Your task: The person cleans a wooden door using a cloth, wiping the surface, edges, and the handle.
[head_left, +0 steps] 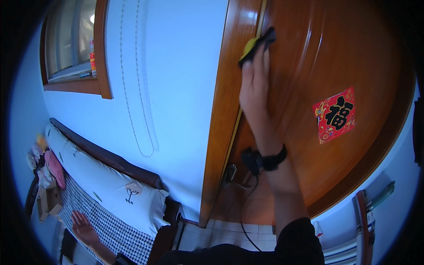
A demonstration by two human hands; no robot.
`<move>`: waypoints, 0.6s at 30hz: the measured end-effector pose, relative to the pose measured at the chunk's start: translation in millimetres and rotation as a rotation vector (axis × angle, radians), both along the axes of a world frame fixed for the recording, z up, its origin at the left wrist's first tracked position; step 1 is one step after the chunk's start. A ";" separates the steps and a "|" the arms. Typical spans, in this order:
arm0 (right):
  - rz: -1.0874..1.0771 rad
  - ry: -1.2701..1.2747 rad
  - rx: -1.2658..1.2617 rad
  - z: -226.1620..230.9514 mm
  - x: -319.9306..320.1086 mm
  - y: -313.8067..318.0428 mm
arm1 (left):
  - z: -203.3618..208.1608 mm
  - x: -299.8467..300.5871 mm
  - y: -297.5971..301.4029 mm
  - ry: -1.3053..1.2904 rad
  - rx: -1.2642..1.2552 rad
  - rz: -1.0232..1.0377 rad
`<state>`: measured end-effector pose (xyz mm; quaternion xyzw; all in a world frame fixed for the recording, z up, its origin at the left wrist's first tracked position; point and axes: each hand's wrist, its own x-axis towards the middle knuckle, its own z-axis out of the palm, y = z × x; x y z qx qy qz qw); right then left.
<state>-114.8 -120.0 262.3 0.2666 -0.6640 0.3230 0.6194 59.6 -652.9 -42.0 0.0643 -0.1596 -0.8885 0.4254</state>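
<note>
a yellow and black cloth (248,49) is at the fingertips of the right hand (255,84), in front of the seam where the brown door (300,66) meets its frame (221,92). the right hand is closed on the cloth, though blur hides just how each finger bends; whether the cloth presses on the wood i cannot tell. that arm is raised high and nearly straight, leaning a little left as it climbs, with the back of the hand toward the camera and the fingers pointing up. a black band (274,159) circles its wrist, with a dark cable (244,227) hanging below it.

the two hands are well apart. the left hand (85,228) is low and far to the left, open, with its fingers extended and pointing up and leftward, in front of a checked bedspread (108,212).

to the right of the right hand and lower, a red paper sign (335,115) is on the door; below the hand, near the wrist, is a door handle (230,172). above and right of the left hand lies a long white pillow (106,176), and farther up is a window frame (102,66).
</note>
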 end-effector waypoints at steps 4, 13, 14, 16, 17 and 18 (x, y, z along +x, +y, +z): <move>0.112 -0.186 -0.066 -14.0 0.9 5.2 | 2.8 -0.9 6.1 -0.027 0.023 0.002; 0.291 -0.442 -0.328 -237.9 18.4 -0.6 | -11.3 -33.7 -7.1 0.046 -0.127 -0.157; 0.298 -0.453 -0.347 -245.7 22.2 -4.5 | 1.8 -37.2 3.4 0.026 -0.124 -0.144; 0.317 -0.477 -0.389 -258.5 28.5 -11.0 | 28.0 -43.5 24.3 -0.015 -0.122 -0.113; 0.322 -0.491 -0.412 -260.5 34.3 -12.8 | 33.7 -45.2 28.9 -0.023 -0.136 -0.108; 0.293 -0.463 -0.354 -258.8 35.8 -10.0 | 40.6 -44.4 33.2 -0.039 -0.148 -0.109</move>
